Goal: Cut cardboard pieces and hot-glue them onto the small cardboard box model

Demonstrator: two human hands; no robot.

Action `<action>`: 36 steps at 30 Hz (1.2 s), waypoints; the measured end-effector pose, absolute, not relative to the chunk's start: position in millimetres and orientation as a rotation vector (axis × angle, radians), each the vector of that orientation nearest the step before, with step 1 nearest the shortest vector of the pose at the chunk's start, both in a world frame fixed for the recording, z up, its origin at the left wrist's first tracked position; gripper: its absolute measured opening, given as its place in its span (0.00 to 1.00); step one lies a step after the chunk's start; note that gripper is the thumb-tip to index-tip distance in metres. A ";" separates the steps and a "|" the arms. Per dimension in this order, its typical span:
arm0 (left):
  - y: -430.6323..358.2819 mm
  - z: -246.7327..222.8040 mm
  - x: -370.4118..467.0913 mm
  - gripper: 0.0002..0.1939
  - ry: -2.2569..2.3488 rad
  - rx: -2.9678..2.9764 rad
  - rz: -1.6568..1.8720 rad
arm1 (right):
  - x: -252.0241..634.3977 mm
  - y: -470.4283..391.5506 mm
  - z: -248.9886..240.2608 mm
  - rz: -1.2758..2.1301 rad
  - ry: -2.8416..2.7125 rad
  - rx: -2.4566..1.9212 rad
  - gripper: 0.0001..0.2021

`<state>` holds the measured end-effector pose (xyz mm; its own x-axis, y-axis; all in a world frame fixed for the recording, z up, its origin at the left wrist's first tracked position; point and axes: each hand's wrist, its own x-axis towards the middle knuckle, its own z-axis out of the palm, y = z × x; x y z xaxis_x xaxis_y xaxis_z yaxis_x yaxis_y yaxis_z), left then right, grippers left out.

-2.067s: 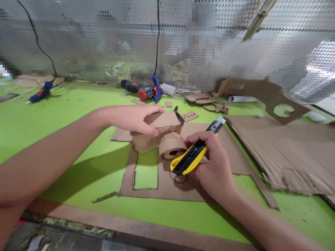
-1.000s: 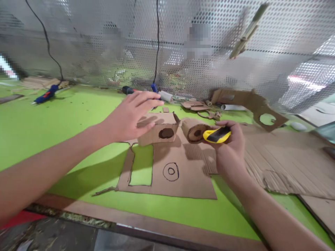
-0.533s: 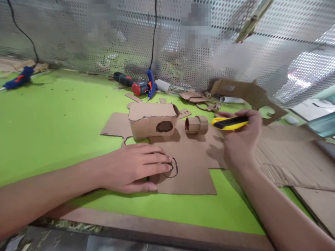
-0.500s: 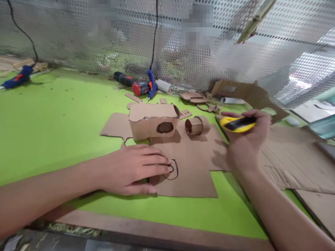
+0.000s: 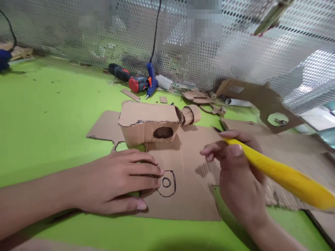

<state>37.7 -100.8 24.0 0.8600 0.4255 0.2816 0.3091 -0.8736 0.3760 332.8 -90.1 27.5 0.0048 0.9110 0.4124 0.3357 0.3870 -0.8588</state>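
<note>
A flat cardboard sheet [image 5: 188,205] lies on the green table, with a small circle inside a larger rounded outline [image 5: 166,183] drawn in black. My left hand [image 5: 117,183] rests spread on the sheet's left part, its fingertips touching the outline's left edge. Raised over the right part, my right hand [image 5: 240,174] grips a yellow cutter knife [image 5: 280,172], its dark tip pointing up and left. Behind my left hand stands a cardboard box [image 5: 149,115] with an oval hole in its front. A cardboard tube [image 5: 190,115] sits at the box's right end.
A drill [image 5: 137,84], a blue glue gun [image 5: 151,80] and a white roll [image 5: 164,82] lie along the back by the perforated metal screen [image 5: 136,35]. Cut cardboard [image 5: 295,170] covers the right side. Another glue gun [image 5: 4,59] is at the far left.
My right hand has turned, so the yellow knife now slants across it with the tip toward the back left. The tube appears closer to the box. The view has shifted; my left hand stays on the sheet.
</note>
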 end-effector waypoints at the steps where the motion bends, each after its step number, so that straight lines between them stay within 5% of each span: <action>1: -100.9 23.7 37.7 0.19 0.551 2.718 0.520 | 334.4 -84.3 27.4 0.647 -1.551 -1.153 0.09; 9: -101.7 20.5 37.3 0.18 0.532 2.756 0.535 | 350.4 -2.7 17.9 0.470 -1.616 -1.324 0.27; 16: -99.2 19.3 37.0 0.13 0.572 2.798 0.538 | 337.7 0.3 18.7 0.616 -1.612 -1.299 0.17; 23: -100.6 18.4 38.6 0.12 0.637 2.729 0.747 | 351.0 -59.3 33.7 0.319 -1.640 -1.172 0.13; 36: -106.8 21.0 44.8 0.14 0.763 2.390 1.099 | 336.5 -105.3 20.0 1.070 -1.432 -0.972 0.14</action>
<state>44.8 -106.8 21.0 0.5418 0.6238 0.5633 0.3096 -0.7712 0.5562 336.5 -105.3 20.0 -0.1174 0.9570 0.2653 0.0165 0.2690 -0.9630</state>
